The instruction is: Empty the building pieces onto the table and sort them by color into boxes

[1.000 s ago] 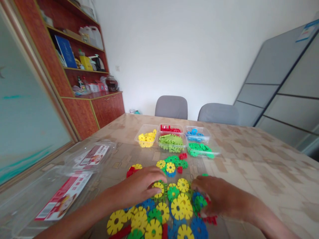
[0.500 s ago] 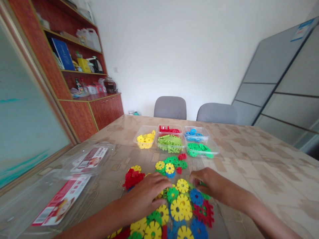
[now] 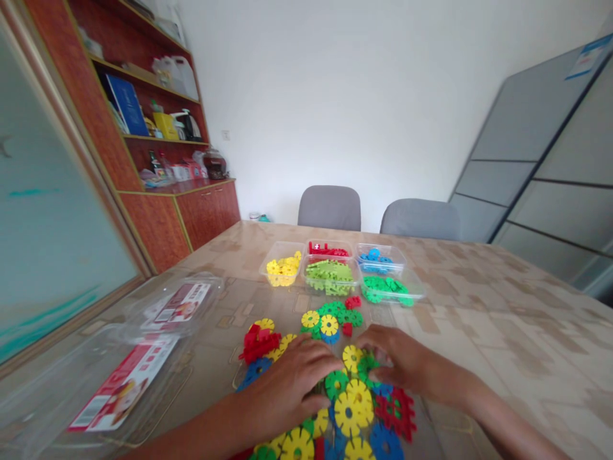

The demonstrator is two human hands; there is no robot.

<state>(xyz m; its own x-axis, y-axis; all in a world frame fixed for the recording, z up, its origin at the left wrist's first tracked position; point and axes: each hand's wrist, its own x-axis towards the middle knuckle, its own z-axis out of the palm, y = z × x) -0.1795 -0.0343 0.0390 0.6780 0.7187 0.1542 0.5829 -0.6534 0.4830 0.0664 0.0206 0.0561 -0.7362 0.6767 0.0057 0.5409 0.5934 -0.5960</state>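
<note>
My right hand [image 3: 400,358] is closed on a green notched disc [image 3: 368,369], its edge between thumb and fingers, above the pile. Below it a blue disc [image 3: 383,390] is partly covered, beside a red lattice block [image 3: 396,412]. My left hand [image 3: 299,377] is over the pile's left side, thumb and fingers apart, with nothing visible in its grip. Between the hands are another green disc [image 3: 336,383] and several yellow discs [image 3: 353,409]. A stack of red pieces [image 3: 258,343] lies beyond my left wrist. What is under the left palm is hidden.
Clear tubs stand beyond the pile: yellow [image 3: 282,268], red [image 3: 329,249], light green [image 3: 331,276], blue [image 3: 380,259] and green [image 3: 390,289] pieces in them. Clear lids with labels [image 3: 125,383] lie on the left. Two grey chairs [image 3: 329,207] stand across the table.
My right hand has shifted left, and a green disc now shows in its fingers over the blue one. My left hand has moved slightly right. The view has shifted a little.
</note>
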